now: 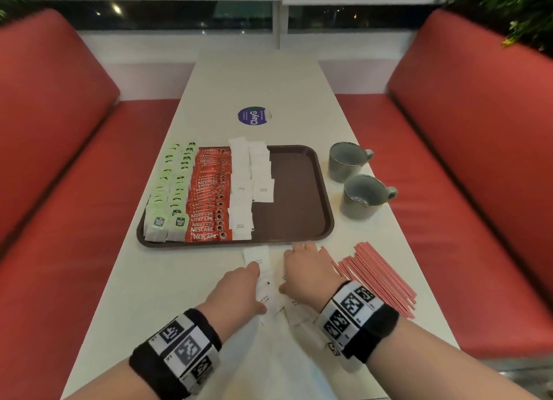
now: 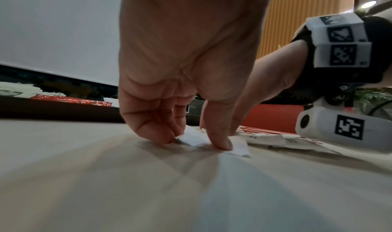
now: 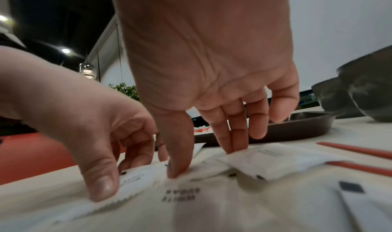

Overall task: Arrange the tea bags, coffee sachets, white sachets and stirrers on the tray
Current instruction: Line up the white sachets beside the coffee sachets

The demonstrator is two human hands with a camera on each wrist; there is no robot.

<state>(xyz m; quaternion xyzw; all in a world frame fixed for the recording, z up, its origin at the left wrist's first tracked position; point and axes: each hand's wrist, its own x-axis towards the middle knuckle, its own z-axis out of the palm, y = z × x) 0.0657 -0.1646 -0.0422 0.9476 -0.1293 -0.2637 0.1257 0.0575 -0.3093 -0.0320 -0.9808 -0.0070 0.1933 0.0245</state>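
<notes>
Both hands working low over loose white sachets [image 1: 263,283] on the table [image 1: 167,286], just in front of the tray [image 1: 294,190].

Left hand [image 1: 236,292] pinching one sachet [image 2: 192,137] between thumb and curled fingertips [image 2: 157,133], one corner lifting slightly off the surface; seen from the right wrist, thumb [image 3: 101,183] pressing on the serrated edge.

Right hand [image 1: 308,272] arching over the pile, fingers [image 3: 237,131] fairly straight, tips and thumb touching sachets [image 3: 260,163]; not closing around anything visible.

Sitting on the tray, left to right: two columns of tea bags [image 1: 170,196] with green tags, some hanging over the far rim; overlapping red coffee sachets [image 1: 209,196]; two columns of white sugar sachets [image 1: 250,184], the right one shorter. Right part of tray showing bare brown.

Lying on the table beside the right wrist, off the tray: red stirrers [image 1: 380,277], roughly parallel in a loose sheaf.

Standing well right of the tray: two grey mugs [image 1: 359,190]. Resting further along the table: round blue sticker [image 1: 253,116].
</notes>
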